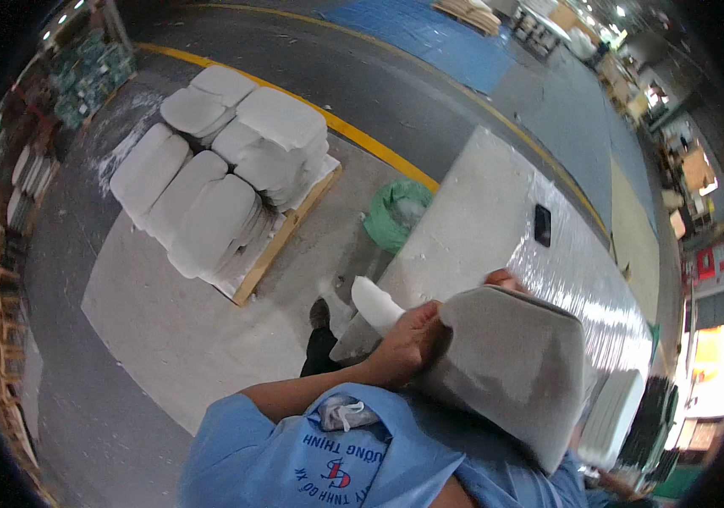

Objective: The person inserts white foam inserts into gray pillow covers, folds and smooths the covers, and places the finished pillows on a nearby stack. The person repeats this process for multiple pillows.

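Note:
A grey fabric-covered seat cushion (510, 360), thick and rounded at its corners, stands tilted in front of my body above the table. My left hand (415, 340) is closed at its near-left edge, fingers bent against the fabric. A white foam piece (376, 305) juts out to the left just past those fingers; whether the hand also grips it I cannot tell. Behind the cushion's far edge my right hand (504, 279) shows only in part, its fingers curled at the fabric. The cushion hides the rest of that hand and its forearm.
The table (463, 212) is wrapped in clear film, with a black phone (543, 225) on it. A green plastic bag (396, 213) sits beside its left end. Stacked white foam pads (214, 212) fill a pallet (290, 233) at left. Pale stacked pads (613, 416) stand at right.

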### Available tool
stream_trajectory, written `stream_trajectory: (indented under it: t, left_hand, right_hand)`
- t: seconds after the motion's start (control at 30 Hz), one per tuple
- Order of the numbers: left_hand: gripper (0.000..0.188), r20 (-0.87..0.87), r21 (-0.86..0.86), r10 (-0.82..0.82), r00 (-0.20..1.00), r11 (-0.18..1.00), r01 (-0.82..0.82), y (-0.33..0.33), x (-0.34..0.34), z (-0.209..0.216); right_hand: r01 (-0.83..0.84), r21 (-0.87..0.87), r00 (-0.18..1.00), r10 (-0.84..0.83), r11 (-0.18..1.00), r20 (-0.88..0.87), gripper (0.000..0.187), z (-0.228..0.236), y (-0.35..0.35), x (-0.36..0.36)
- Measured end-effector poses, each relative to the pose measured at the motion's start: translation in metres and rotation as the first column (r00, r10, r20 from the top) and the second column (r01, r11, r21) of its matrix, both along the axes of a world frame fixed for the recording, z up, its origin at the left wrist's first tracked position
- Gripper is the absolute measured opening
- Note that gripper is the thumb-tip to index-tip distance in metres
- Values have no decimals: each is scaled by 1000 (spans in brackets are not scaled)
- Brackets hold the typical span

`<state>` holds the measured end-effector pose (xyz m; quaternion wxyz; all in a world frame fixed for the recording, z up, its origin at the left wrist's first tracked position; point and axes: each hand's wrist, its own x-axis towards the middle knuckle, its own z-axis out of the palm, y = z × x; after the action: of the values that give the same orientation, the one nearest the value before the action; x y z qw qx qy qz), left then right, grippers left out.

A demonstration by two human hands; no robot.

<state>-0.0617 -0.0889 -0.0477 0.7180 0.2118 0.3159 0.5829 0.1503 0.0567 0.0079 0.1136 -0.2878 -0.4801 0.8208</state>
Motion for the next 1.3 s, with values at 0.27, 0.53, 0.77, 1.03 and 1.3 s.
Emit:
stream_trajectory:
  t: [0.27, 0.53, 0.77, 1.03, 1.3]
  left_hand:
    - [28, -336, -91, 226, 914, 958, -271, 1, -28, -11]
    - [30, -332, -92, 264, 906, 947, -309, 13, -17, -4]
    - [31, 116, -161, 253, 961, 959, -233, -1, -32, 21]
    - [36, -65, -144, 184, 981, 971, -191, -7, -32, -6]
    - [42, 398, -299, 72, 915, 953, 55, -13, -31, -24]
  right_hand:
    - [-23, -21, 1000, 23, 1000, 0, 39, -69, -20, -48]
    - [-39, -54, 999, 40, 998, 22, 38, -49, -30, -29]
    - [-67, -85, 997, 71, 994, 35, 37, -51, -28, -27]
    - [-103, -109, 992, 110, 989, 61, 36, -53, -27, -36]
    - [-154, -116, 985, 162, 981, 67, 35, -57, -16, -47]
